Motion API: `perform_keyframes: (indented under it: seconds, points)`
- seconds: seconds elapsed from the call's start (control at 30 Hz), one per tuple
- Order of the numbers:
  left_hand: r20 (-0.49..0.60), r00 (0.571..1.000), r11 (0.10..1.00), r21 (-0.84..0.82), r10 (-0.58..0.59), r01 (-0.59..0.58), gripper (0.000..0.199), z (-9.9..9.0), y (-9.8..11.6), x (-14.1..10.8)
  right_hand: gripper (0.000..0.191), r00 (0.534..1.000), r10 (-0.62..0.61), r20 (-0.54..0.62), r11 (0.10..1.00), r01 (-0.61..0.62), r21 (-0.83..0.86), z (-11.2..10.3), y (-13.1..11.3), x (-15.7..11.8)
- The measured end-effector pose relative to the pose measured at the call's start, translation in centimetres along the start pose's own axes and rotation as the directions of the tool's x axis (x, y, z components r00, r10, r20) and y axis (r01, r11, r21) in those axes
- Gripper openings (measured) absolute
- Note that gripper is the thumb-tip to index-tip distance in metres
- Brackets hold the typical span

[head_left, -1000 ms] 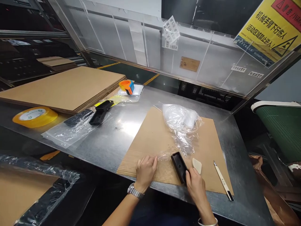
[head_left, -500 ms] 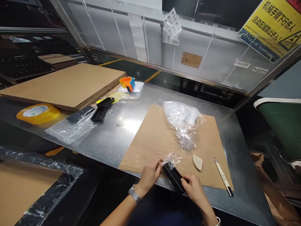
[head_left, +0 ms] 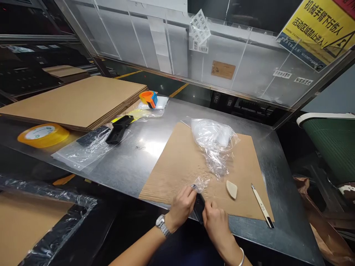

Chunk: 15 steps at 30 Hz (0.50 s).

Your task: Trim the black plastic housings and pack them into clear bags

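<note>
Over the near edge of the metal table, a long black plastic part (head_left: 199, 208) is held between my two hands. My left hand (head_left: 181, 205), with a watch at the wrist, is closed at the part's far end, by a crumpled clear plastic film (head_left: 202, 183). The fingers of my right hand (head_left: 216, 221) are closed on the part's near right side. To the right, a pale wedge-shaped piece (head_left: 231, 189) and a white cutter pen (head_left: 262, 207) marked A26 rest on a cardboard sheet (head_left: 177, 162). Farther back on this sheet is a clear plastic bag (head_left: 212, 136).
Left on the metal table (head_left: 122, 170) are a yellow tape roll (head_left: 43, 135), stacked cardboard (head_left: 83, 98), another black part (head_left: 119, 129) on plastic bags (head_left: 83, 149), and an orange-blue tape roll (head_left: 149, 99). A framed clear panel (head_left: 183, 55) stands behind. A film-edged box (head_left: 33, 221) is lower left.
My hands have come closer together and the black part has turned, now steeper and showing less of its hollow side. My left hand has shifted right, my right hand left.
</note>
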State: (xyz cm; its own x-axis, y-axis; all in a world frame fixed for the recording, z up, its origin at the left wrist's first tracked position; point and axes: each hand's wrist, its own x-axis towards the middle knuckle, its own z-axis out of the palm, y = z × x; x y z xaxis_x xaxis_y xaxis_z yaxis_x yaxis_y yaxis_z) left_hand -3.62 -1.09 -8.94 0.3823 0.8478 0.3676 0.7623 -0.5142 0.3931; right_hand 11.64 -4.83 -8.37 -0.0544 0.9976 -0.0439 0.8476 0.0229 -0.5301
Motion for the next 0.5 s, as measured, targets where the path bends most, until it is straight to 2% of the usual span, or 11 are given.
perform_keyframes:
  seconds: [0.07, 0.1, 0.23, 0.33, 0.4, 0.47, 0.5]
  points:
    - [0.027, 0.990, 0.989, -0.044, 0.142, -0.141, 0.021, -0.8, 0.1, -0.1, 0.016, 1.000, -0.013, 0.023, 0.999, 0.012, 0.049, -0.6, 0.4, 0.7]
    - [0.023, 0.985, 0.984, -0.057, 0.171, -0.169, 0.020, -1.2, 0.2, -0.1, 0.017, 0.999, -0.016, 0.036, 0.997, 0.013, 0.080, -0.9, 0.6, 1.0]
    - [-0.071, 0.996, 0.995, -0.081, 0.059, -0.065, 0.018, -2.5, 1.1, -0.4, 0.036, 0.999, 0.019, 0.033, 0.986, -0.024, 0.168, -1.2, 0.5, 1.6]
    - [-0.049, 0.992, 0.986, -0.119, 0.114, -0.119, 0.019, -2.8, 2.5, -0.2, 0.052, 1.000, -0.001, -0.012, 0.997, 0.002, 0.083, -1.1, -0.7, 1.5]
    - [-0.022, 0.990, 0.982, -0.125, 0.142, -0.144, 0.023, -3.0, 3.2, 0.0, 0.044, 0.999, -0.041, -0.007, 0.999, 0.041, -0.006, -1.3, -1.3, 1.5]
    - [-0.018, 0.996, 0.988, -0.130, 0.086, -0.088, 0.022, -3.2, 3.2, 0.3, 0.027, 0.997, -0.069, 0.015, 0.997, 0.070, -0.039, -1.9, -1.6, 1.9]
    - [-0.018, 0.999, 0.989, -0.143, 0.046, -0.048, 0.020, -3.5, 2.9, 0.5, 0.027, 0.996, -0.082, 0.024, 0.996, 0.083, -0.033, -2.4, -1.7, 2.1]
